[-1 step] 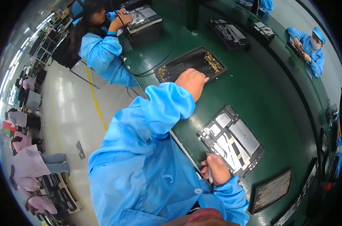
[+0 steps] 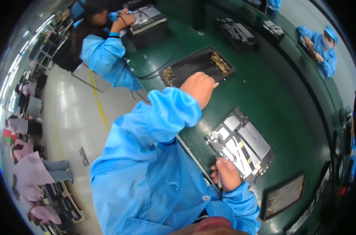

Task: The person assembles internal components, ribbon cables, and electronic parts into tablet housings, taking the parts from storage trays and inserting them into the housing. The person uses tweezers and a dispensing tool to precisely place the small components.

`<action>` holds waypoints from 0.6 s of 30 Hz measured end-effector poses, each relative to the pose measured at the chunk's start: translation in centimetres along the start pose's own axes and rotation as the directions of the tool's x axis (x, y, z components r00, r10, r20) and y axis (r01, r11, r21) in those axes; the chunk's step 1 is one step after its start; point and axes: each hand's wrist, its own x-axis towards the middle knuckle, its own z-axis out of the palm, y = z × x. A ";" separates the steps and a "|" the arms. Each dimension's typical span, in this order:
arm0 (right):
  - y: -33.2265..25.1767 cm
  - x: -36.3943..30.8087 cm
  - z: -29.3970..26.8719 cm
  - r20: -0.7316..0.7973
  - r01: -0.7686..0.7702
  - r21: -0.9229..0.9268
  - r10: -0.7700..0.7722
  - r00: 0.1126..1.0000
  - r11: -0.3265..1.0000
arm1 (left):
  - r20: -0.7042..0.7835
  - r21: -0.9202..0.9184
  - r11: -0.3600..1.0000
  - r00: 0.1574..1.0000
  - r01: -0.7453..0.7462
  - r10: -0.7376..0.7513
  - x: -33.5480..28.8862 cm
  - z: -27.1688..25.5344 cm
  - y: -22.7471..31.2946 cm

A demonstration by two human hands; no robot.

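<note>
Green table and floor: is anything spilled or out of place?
Perhaps two things. A tiny pale speck lies loose on the table, outside the tray of gold bits. A dark strip lies alone on the floor, too small to identify.

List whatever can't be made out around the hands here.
All in the head view:
Left hand: its own back hides whether it pinches anything.
Slim grey stick-shaped tool: partly covered by the right hand.
Tiny gold-coloured pieces in the black rectangular tray: too small to count.
</note>
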 end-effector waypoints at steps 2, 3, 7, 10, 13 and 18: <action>-0.8 -0.4 0.4 -0.049 0.049 0.029 -0.048 0.998 0.998 | -0.003 -0.029 0.989 0.990 -0.142 0.142 -1.2 -0.9 1.4; -1.4 -0.7 0.6 -0.076 0.096 0.032 -0.093 0.993 0.995 | -0.029 -0.036 0.964 0.965 -0.263 0.262 -2.0 -1.3 2.0; -4.1 -1.0 0.8 -0.090 0.239 0.033 -0.235 0.968 0.970 | 0.041 -0.055 0.949 0.949 -0.310 0.312 -4.0 -2.5 3.2; -5.4 -1.1 0.9 -0.146 0.302 0.027 -0.295 0.944 0.953 | 0.047 -0.080 0.946 0.947 -0.314 0.318 -5.1 -3.0 4.0; -6.5 -1.8 0.6 -0.179 0.341 -0.057 -0.346 0.921 0.938 | 0.070 -0.122 0.936 0.938 -0.331 0.340 -5.2 -3.1 5.0; -6.9 -2.3 -0.3 -0.195 0.366 0.013 -0.357 0.914 0.931 | 0.130 -0.164 0.915 0.912 -0.368 0.390 -5.2 -2.2 5.7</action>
